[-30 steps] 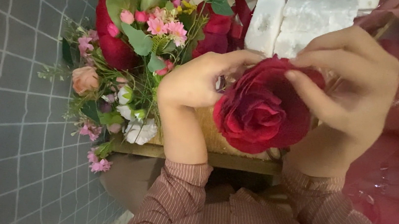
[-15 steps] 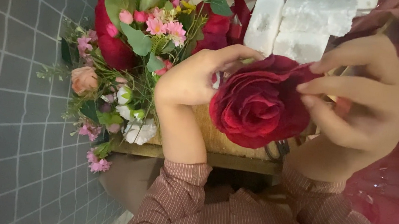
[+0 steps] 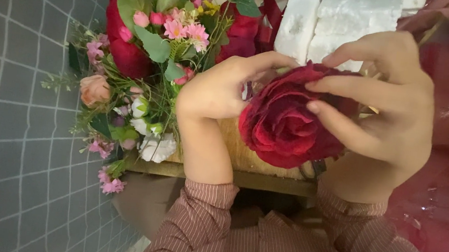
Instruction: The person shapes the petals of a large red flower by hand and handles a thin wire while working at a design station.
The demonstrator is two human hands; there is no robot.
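Grey tiled floor [image 3: 8, 120], both hands cupping red rose [image 3: 286, 121], fingers curled.

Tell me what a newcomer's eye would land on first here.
First, the large dark red rose at centre, gripped between the left hand and right hand over a wooden board. Next, the mixed bouquet of pink, white and red flowers lying left of it, and the white foam blocks at top.
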